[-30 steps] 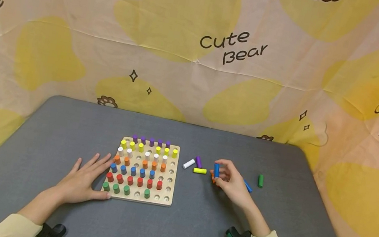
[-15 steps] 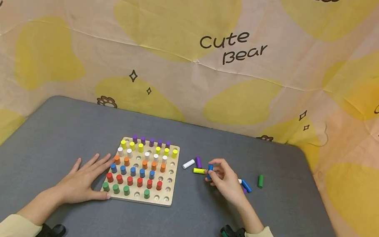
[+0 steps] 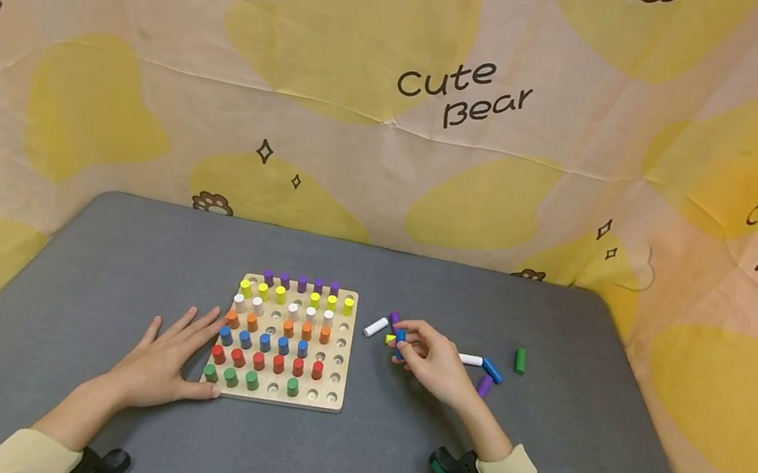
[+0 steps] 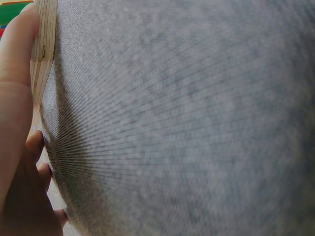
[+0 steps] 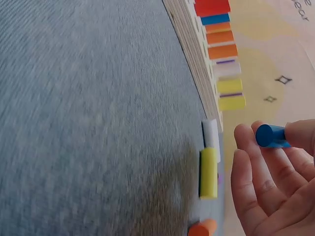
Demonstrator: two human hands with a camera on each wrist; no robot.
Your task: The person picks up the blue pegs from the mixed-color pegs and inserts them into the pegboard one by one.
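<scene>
A wooden pegboard carries rows of purple, yellow, white, orange, blue, red and green pegs, with some bare holes. My left hand lies spread at the board's left side, its thumb on the near left corner and fingertips along the left edge. In the left wrist view the thumb rests against the board's wooden edge. My right hand pinches a blue peg between thumb and fingers, held up off the table right of the board. Below it in the right wrist view lie a yellow peg and a white peg.
On the grey table, a loose white peg and purple peg lie right of the board. Beyond my right hand are another white peg, blue peg, purple peg and a green peg. A patterned cloth hangs behind.
My right hand has moved left toward the board with the blue peg, uncovering white and purple pegs on its right and covering part of the yellow one. The left hand stays put.
</scene>
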